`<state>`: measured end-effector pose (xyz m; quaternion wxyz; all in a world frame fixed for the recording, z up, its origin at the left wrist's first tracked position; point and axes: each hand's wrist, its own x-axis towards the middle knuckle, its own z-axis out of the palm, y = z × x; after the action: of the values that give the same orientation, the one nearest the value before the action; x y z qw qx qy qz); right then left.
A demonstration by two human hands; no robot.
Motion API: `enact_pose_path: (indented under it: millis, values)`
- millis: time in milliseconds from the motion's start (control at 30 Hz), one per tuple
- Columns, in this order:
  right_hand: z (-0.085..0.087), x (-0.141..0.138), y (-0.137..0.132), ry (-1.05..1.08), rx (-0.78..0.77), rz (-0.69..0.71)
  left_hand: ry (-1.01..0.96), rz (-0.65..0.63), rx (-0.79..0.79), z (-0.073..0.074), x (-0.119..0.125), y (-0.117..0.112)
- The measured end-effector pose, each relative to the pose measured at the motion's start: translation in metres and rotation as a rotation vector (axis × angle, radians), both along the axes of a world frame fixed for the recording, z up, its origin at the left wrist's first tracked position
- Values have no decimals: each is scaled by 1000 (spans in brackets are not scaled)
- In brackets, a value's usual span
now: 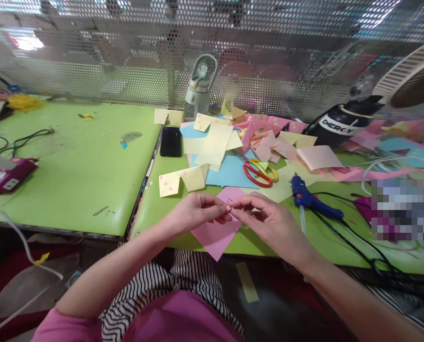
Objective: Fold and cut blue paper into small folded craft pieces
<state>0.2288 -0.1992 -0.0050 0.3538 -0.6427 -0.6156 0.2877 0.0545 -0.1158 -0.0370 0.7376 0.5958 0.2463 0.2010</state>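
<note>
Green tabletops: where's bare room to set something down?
Left tabletop, between maroon box and blue scrap; smaller patch between black phone and dotted yellow cutout. Crowded: mid right tabletop: blue paper, scissors, glue gun; left hand and right hand over pink sheet.

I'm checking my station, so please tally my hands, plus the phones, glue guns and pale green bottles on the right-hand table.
Hands: 2 (left hand, right hand)
Phone: 1
Glue gun: 1
Pale green bottle: 1
Total: 5

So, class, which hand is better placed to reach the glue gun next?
Probably the right hand: the glue gun lies on its side, farther from the left hand. Both hands pinch a small pink piece.
</note>
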Motion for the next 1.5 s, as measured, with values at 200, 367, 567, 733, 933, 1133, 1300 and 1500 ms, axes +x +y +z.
enact_pose_path:
  millis: [200, 367, 567, 733, 933, 1133, 1300, 1500]
  values:
    - [-2, 0, -3, -47, 110, 33, 20, -23, 52, -2, 0, -1]
    - [-5, 2, -5, -70, 113, 34, 8, -46, 47, -6, 3, -3]
    - [-7, 5, -8, -46, 94, 27, -22, -39, 29, -7, 6, -7]
    - [-8, 7, -9, -98, 102, 22, 66, -28, 192, -11, 9, -6]
    - [-15, 25, -7, -167, 121, -42, 338, 50, 906, -19, 9, -26]
    - [-18, 57, -11, -241, 38, -153, 346, 72, 1362, -27, -23, -61]
    - [-15, 88, -11, -430, 15, -217, 563, 291, 1336, -30, -52, -50]
    - [-9, 119, -9, -555, 15, -243, 532, 271, 1260, -38, -62, -44]
